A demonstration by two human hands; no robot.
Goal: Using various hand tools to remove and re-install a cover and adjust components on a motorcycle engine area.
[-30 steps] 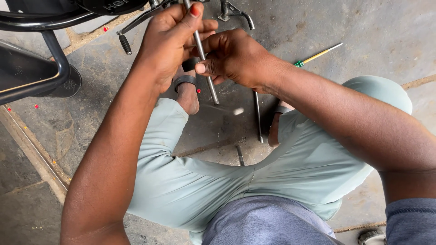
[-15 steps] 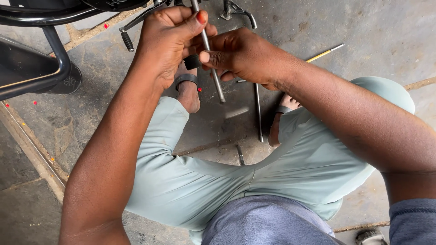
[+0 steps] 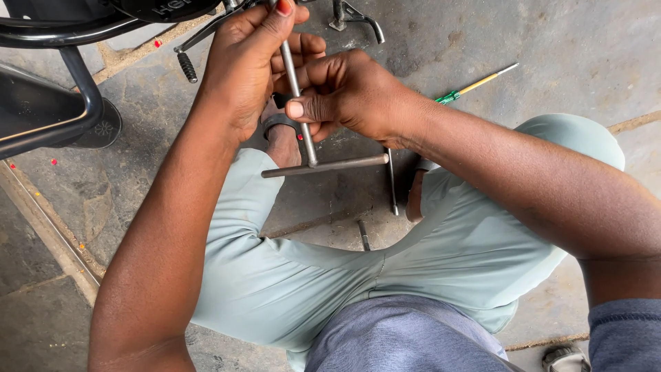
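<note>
You had both hands on the T-handle wrench (image 3: 303,117): your left hand (image 3: 244,65) was closed around the upper shaft and your right hand (image 3: 348,96) pinched it lower down. Its crossbar hung above your knees, its working end hidden up by the motorcycle frame (image 3: 62,76), so by my judgement the turning was under way, and how much was left could not be told.

grey steel t-handle wrench (image 3: 303,131), shaft steep, crossbar lowest

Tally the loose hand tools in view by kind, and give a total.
T-handle wrench, held by the left hand and the right hand: 1
Green-handled screwdriver on the floor: 1
Plain metal rods on the floor, one long, one short: 2
Total: 4
</note>
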